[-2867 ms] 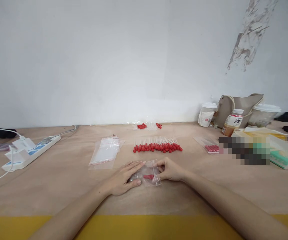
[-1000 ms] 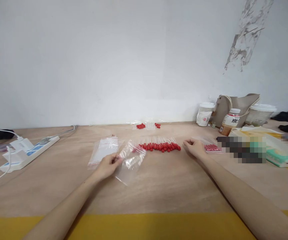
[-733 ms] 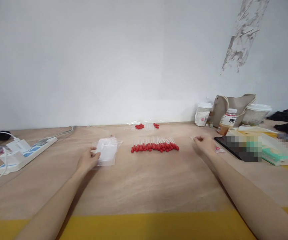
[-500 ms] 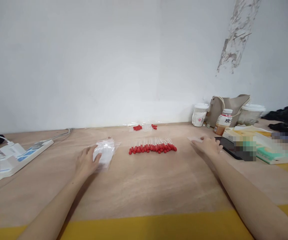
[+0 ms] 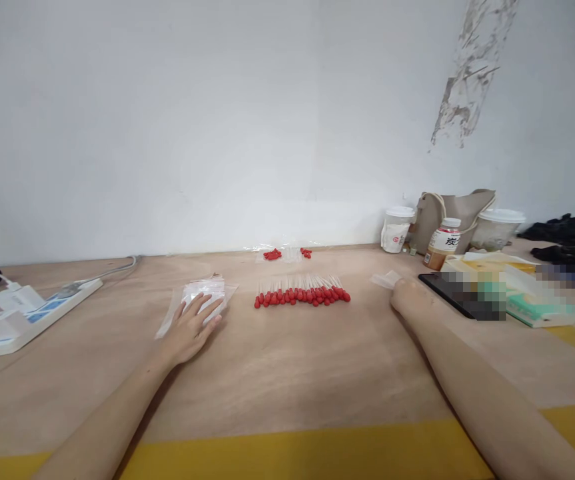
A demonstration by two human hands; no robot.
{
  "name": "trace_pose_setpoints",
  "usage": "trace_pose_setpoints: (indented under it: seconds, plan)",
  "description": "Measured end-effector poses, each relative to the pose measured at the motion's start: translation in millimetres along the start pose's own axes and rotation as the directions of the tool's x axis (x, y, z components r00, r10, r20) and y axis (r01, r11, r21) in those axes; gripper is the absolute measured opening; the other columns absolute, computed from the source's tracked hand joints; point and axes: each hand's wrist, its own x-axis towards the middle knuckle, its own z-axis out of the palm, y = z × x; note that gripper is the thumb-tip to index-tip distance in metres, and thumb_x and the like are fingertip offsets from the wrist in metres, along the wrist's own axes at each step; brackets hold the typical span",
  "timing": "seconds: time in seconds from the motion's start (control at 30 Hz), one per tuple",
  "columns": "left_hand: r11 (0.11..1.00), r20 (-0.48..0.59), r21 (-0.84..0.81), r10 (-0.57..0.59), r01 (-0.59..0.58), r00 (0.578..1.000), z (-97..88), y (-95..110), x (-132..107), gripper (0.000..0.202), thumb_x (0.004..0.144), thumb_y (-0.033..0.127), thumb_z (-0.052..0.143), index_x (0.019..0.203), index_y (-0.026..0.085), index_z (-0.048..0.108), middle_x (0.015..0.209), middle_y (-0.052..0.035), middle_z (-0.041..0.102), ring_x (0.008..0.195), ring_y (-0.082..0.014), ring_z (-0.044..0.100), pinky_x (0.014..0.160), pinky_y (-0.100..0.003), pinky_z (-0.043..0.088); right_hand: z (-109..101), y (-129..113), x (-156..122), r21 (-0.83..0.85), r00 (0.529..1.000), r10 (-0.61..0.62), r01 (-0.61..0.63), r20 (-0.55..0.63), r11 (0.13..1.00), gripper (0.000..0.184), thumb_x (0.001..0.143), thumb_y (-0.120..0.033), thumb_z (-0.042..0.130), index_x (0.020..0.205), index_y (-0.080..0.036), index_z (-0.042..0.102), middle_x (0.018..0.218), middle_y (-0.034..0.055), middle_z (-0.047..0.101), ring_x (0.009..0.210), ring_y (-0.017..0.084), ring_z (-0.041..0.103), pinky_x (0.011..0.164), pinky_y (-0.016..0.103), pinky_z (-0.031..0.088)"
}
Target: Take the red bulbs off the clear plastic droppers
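My left hand (image 5: 192, 330) lies with fingers spread over a stack of small clear zip bags (image 5: 204, 288), its fingertips resting on the plastic. At the right, my right hand (image 5: 411, 299) is low over the table with its fingers turned under and hidden. A small translucent plastic bag (image 5: 385, 279) shows at that hand's left edge; whether the fingers grip it I cannot tell. Between the hands lies a row of red-tipped white sticks (image 5: 302, 295), much like large cotton swabs, red ends toward me. Behind them, clear bags hold small red pieces (image 5: 272, 255).
A white power strip (image 5: 42, 317) with plugs and cables lies at the left. On the right are a dark phone (image 5: 447, 293), a tissue pack (image 5: 542, 303), a drink bottle (image 5: 442, 245), a lidded paper cup (image 5: 397, 230), a plastic tub (image 5: 497, 230) and a grey bag (image 5: 430, 212).
My left hand has moved right and flattened onto the stack of bags from its left side. My right hand has turned, and its fingers, visible before, are now tucked out of sight.
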Motion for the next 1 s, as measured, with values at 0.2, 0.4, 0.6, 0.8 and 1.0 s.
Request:
trace_pose_setpoints:
  seconds: [0.2, 0.4, 0.6, 0.8, 1.0]
  plan:
    - [0.926, -0.141, -0.357, 0.073, -0.120, 0.987, -3.3, 43.3, -4.5, 0.038, 0.086, 0.041, 0.038, 0.115, 0.021, 0.052, 0.121, -0.0070, 0.048, 0.116, -0.0212, 0.041, 0.100, -0.038, 0.031, -33.6, -11.8, -2.6, 0.529, 0.936, 0.146, 0.049, -0.322, 0.847, 0.031, 0.079, -0.021, 0.042, 0.102, -0.007, 0.057, 0.107, 0.0232, 0.052, 0.098, 0.031, 0.053, 0.080, 0.041, 0.040]
    - [0.518, 0.191, -0.834, -0.049, 0.188, 0.980, 1.5, 91.7, 2.3, 0.038, 0.076, 0.044, 0.055, 0.106, 0.020, 0.056, 0.106, -0.0071, 0.059, 0.098, -0.0207, 0.055, 0.090, -0.036, 0.042, -50.9, -95.5, -55.6, 0.997, 0.988, -0.141, -0.067, 0.070, 0.026, 0.025, 0.069, -0.026, 0.055, 0.090, -0.013, 0.059, 0.088, 0.0091, 0.065, 0.077, 0.019, 0.061, 0.068, 0.031, 0.050]
    - [-0.168, 0.440, -0.886, -0.013, 0.432, 0.898, 9.3, 141.9, 18.8, 0.047, 0.070, 0.041, 0.065, 0.109, 0.019, 0.051, 0.096, -0.0072, 0.063, 0.083, -0.0171, 0.061, 0.076, -0.031, 0.047, -25.7, -144.6, -124.9, 0.860, 0.835, -0.458, -0.448, 0.304, -0.246, 0.027, 0.056, -0.013, 0.064, 0.083, -0.015, 0.059, 0.082, 0.0039, 0.067, 0.072, 0.017, 0.063, 0.068, 0.030, 0.051]
    - [0.146, 0.427, -0.902, 0.159, 0.407, 0.890, 15.8, 131.8, 36.1, 0.034, 0.064, 0.040, 0.069, 0.085, 0.013, 0.065, 0.079, -0.0046, 0.066, 0.071, -0.0141, 0.059, 0.070, -0.026, 0.043, -24.8, -115.6, -92.9, 0.946, 0.878, -0.351, -0.299, 0.325, 0.126, 0.027, 0.057, -0.014, 0.064, 0.082, -0.016, 0.054, 0.057, -0.0036, 0.059, 0.048, 0.010, 0.053, 0.048, 0.022, 0.043]
    - [0.272, 0.371, -0.889, -0.042, 0.367, 0.928, 17.1, 123.6, 44.8, 0.039, 0.062, 0.043, 0.069, 0.087, 0.014, 0.062, 0.082, -0.0052, 0.064, 0.079, -0.0169, 0.058, 0.073, -0.027, 0.044, -21.8, -101.9, -85.4, 0.706, 0.850, -0.505, 0.451, -0.152, 0.546, 0.009, 0.066, -0.026, 0.060, 0.070, -0.017, 0.060, 0.063, -0.0006, 0.060, 0.058, 0.011, 0.052, 0.054, 0.021, 0.038]
